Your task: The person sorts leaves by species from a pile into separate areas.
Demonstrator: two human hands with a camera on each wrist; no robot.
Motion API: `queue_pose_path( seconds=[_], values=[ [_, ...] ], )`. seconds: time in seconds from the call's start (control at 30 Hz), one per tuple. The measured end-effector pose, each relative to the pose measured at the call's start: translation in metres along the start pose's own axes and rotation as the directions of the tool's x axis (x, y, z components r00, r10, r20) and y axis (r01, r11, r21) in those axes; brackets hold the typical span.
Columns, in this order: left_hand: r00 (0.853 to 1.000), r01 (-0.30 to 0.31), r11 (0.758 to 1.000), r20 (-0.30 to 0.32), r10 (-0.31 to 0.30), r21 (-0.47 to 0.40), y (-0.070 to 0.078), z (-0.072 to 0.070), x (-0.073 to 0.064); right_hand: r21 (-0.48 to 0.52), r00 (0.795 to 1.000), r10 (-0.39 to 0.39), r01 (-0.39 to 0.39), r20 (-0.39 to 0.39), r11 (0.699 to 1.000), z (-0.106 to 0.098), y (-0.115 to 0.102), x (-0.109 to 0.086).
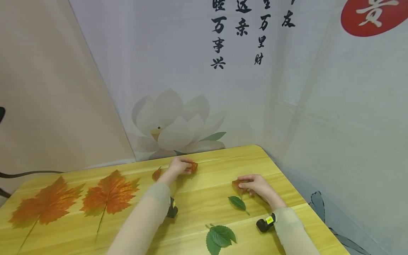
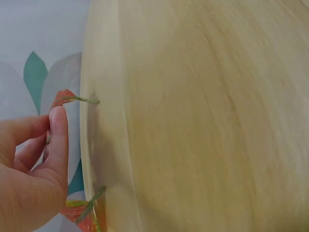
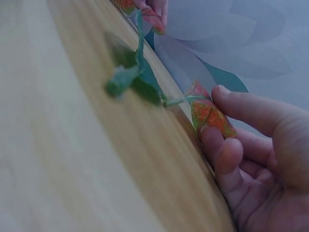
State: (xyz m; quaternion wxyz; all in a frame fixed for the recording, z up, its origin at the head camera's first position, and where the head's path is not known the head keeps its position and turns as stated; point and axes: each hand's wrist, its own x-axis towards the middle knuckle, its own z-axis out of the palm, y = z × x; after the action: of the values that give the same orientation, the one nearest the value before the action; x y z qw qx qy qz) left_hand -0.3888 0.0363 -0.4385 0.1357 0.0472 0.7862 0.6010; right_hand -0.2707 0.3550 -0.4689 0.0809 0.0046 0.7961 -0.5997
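Observation:
Near the table's far edge, my left hand (image 1: 180, 166) pinches a small red leaf (image 1: 194, 167) between thumb and fingers. In the left wrist view that leaf (image 2: 63, 97) shows its thin green stem pointing away from the fingertips. Another small red leaf (image 1: 156, 174) lies just left of this hand. Further right, my right hand (image 1: 257, 185) grips a small orange-red leaf (image 1: 237, 185), its thumb on one side. The right wrist view shows this leaf (image 3: 210, 118) curved between the fingers. A single green leaf (image 1: 237, 202) lies on the table just below it.
Two large orange maple leaves (image 1: 109, 193) with long stems lie on the left of the wooden table (image 1: 191, 219). A cluster of green leaves (image 1: 220, 236) sits near the front. A printed cloth (image 1: 178, 71) hangs close behind the far edge.

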Motion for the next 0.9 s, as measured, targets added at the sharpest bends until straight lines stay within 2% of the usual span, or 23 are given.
queue_pose_path(
  seconds=[0.1, 0.17, 0.23, 0.37, 0.5, 0.67, 0.8, 0.87, 0.9],
  values=[
    [0.999, -0.015, 0.998, -0.027, 0.017, 0.066, -0.003, -0.001, 0.001, -0.006, 1.000, -0.001, 0.001, -0.004, 1.000, 0.001, 0.000, 0.001],
    [0.997, -0.037, 0.981, -0.052, 0.048, 0.191, -0.005, -0.001, 0.000, -0.009, 1.000, -0.002, 0.002, -0.004, 1.000, 0.001, 0.000, 0.001],
    [0.995, -0.044, 0.945, -0.075, 0.072, 0.324, -0.004, 0.000, -0.001, -0.009, 1.000, 0.000, 0.000, -0.005, 1.000, 0.001, 0.000, 0.000],
    [0.987, -0.063, 0.838, -0.090, 0.132, 0.543, -0.002, 0.002, -0.004, -0.008, 1.000, -0.002, 0.002, -0.003, 1.000, 0.001, 0.000, 0.000],
    [0.988, -0.062, 0.780, -0.073, 0.137, 0.623, -0.002, 0.002, -0.006, -0.005, 1.000, -0.004, 0.004, -0.003, 1.000, 0.001, 0.001, 0.000],
    [0.992, -0.060, 0.746, -0.041, 0.115, 0.664, -0.003, 0.002, -0.009, 0.005, 1.000, 0.005, -0.005, -0.007, 1.000, 0.000, 0.001, 0.001],
    [0.988, -0.113, 0.702, 0.002, 0.156, 0.703, -0.005, 0.003, -0.011, -0.002, 1.000, 0.004, -0.004, -0.025, 1.000, 0.001, 0.000, 0.001],
    [0.984, -0.130, 0.687, 0.011, 0.175, 0.715, -0.007, 0.004, -0.012, -0.003, 1.000, 0.005, -0.005, -0.031, 1.000, 0.002, 0.000, 0.001],
    [0.984, -0.134, 0.691, 0.011, 0.179, 0.711, -0.009, 0.005, -0.012, -0.003, 1.000, 0.005, -0.005, -0.029, 1.000, 0.002, 0.000, 0.001]
  ],
)
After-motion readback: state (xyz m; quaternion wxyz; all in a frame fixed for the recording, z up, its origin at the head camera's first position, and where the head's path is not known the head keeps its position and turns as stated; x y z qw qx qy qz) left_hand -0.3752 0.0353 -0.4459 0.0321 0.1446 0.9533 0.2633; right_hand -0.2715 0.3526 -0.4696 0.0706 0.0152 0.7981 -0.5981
